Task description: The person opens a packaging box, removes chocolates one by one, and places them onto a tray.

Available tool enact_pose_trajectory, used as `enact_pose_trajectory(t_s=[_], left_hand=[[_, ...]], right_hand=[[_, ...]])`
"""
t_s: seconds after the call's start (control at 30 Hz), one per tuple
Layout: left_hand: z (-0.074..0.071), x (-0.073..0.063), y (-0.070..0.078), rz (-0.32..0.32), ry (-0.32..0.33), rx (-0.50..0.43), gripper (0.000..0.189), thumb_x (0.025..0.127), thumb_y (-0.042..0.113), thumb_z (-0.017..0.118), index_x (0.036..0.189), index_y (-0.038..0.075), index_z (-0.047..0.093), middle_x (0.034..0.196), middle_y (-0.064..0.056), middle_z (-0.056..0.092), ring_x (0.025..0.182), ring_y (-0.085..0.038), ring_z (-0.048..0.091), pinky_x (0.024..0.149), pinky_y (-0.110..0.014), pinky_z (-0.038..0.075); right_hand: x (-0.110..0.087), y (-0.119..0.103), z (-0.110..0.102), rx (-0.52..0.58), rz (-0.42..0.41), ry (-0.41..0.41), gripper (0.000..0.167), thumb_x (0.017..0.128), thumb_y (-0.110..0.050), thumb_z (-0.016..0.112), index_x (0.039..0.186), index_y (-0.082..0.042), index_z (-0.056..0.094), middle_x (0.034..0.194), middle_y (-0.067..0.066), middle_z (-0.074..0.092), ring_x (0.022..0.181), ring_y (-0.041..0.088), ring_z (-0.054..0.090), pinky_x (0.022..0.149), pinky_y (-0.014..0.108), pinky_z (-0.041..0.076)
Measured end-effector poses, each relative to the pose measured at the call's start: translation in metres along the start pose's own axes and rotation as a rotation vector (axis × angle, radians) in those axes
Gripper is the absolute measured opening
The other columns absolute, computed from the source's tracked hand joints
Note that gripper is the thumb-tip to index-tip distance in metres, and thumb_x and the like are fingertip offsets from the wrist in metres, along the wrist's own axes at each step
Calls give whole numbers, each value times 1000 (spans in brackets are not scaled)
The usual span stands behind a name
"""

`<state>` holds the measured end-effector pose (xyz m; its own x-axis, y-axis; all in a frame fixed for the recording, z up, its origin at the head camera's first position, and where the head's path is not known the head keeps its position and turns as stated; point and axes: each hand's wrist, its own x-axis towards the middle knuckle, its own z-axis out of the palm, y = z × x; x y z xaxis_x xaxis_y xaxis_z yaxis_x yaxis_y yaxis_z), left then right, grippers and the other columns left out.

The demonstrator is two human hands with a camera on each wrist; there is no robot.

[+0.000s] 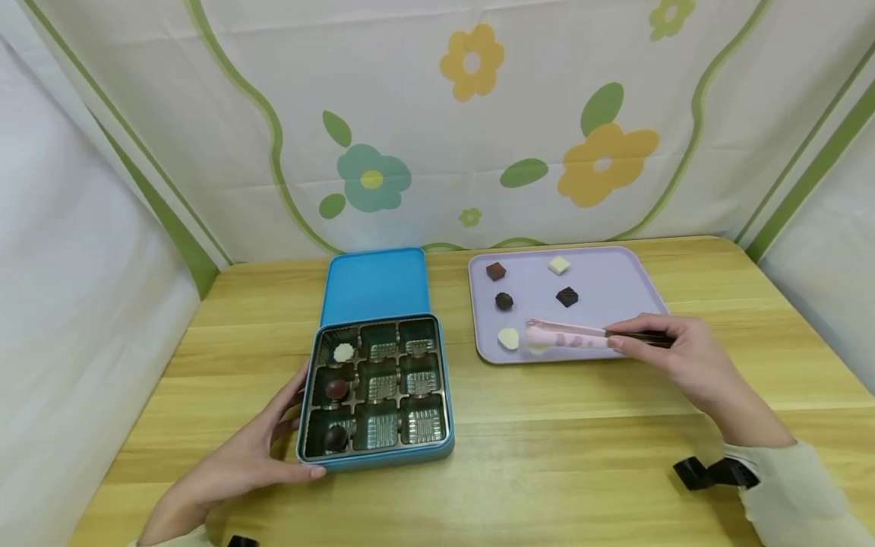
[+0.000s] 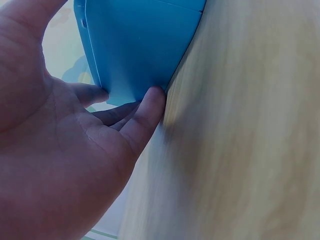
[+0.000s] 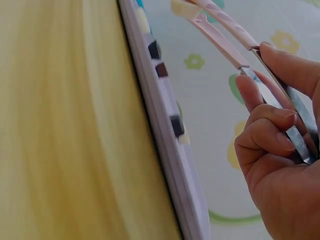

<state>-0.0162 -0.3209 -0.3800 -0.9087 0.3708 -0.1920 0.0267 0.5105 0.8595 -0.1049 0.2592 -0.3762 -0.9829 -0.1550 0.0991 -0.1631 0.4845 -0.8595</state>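
My right hand (image 1: pixel 697 365) holds a pair of pink-tipped tongs (image 1: pixel 577 339) with metal handles, above the near edge of a lilac tray (image 1: pixel 615 273). Between the tong tips is a cream-coloured chocolate (image 3: pixel 184 9), seen in the right wrist view. A white chocolate (image 1: pixel 508 339) lies on the tray just left of the tips. My left hand (image 1: pixel 235 460) holds a blue tin (image 1: pixel 383 458) at its near left corner, thumb at the front and fingers along the left side. Its divided insert carries a white chocolate (image 1: pixel 344 352), a brown one (image 1: pixel 336 390) and a dark one (image 1: pixel 336 437) in the left column.
Behind the tin lies its blue lid (image 1: pixel 376 285). Farther back on the tray sit a brown chocolate (image 1: pixel 495 271), a white square one (image 1: pixel 559 265), a round dark one (image 1: pixel 503 301) and a dark angular one (image 1: pixel 567 297). A flowered cloth (image 1: pixel 424 91) hangs behind the wooden table (image 1: pixel 533 471).
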Motion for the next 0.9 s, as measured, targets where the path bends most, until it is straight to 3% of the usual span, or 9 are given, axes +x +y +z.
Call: enact_pose_trajectory(t_s=[0.17,0.37,0.7,0.9], left_hand=[[-1,0,2,-34,5,2,128,86,22,92,172,47,-1,181,-19,6,154,-61,32,106,-13,41],[-1,0,1,-8,-2,15,130,87,20,92,172,45,-3,180,-23,7,150,-63,35,104,-15,44],[0,1,0,-8,-2,-1,129,86,18,92,172,45,-1,180,-23,7,151,-63,34,104,-14,43],[-1,1,-1,-4,0,12,129,86,18,92,172,45,-1,180,-23,8,150,-64,36,104,-15,44]], right_hand=[[-11,20,-18,-68,89,60,28,98,-23,83,123,-10,82,107,-29,75,97,-6,64,76,14,51],[-15,34,-34,-142,158,111,33,96,-32,84,124,-14,82,105,-38,70,100,-15,60,79,7,46],[-13,32,-35,-185,207,125,38,95,-41,84,123,-15,83,103,-40,66,96,-11,57,75,13,46],[-13,30,-34,-176,252,134,44,94,-49,83,124,-17,83,106,-42,65,101,-14,56,79,10,45]])
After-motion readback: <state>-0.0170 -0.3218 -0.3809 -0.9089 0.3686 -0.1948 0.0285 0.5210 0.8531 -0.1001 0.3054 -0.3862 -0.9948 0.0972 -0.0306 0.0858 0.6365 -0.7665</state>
